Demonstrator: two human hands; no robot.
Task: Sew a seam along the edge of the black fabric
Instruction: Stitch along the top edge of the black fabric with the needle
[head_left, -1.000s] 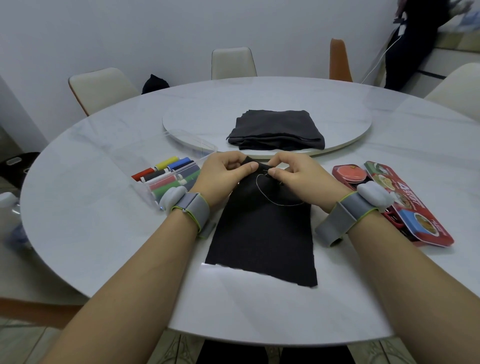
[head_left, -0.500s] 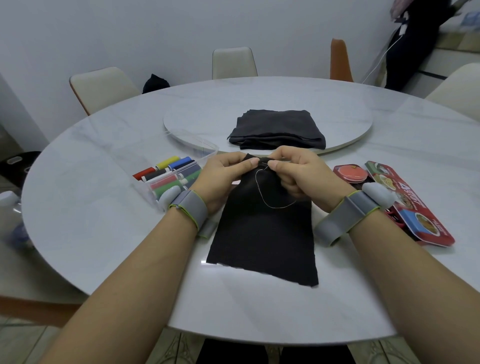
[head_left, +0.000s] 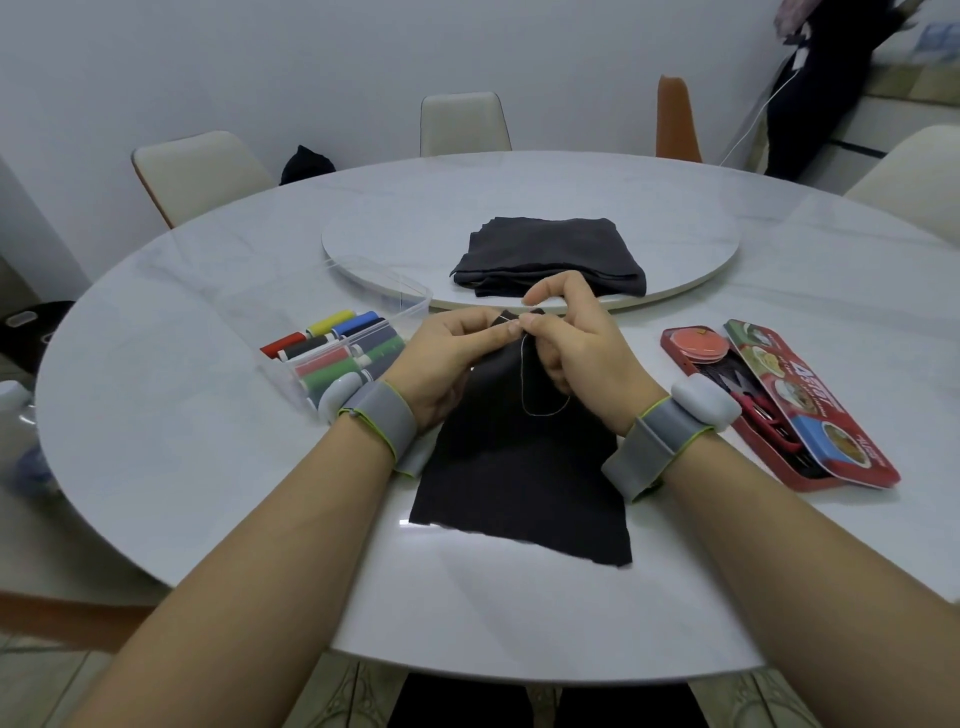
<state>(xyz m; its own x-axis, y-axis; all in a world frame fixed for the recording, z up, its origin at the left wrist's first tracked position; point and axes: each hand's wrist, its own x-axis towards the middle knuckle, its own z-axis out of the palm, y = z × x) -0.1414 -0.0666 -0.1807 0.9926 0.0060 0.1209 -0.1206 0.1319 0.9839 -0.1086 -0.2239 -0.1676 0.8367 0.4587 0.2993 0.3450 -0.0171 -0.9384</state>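
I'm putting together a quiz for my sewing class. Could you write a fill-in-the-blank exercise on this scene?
1. The box of thread spools lies on the person's ____ side.
2. The open sewing tin near the right hand is coloured ____.
3. The fabric whose far edge the left hand pinches is ____.
Missing words: left; red; black.
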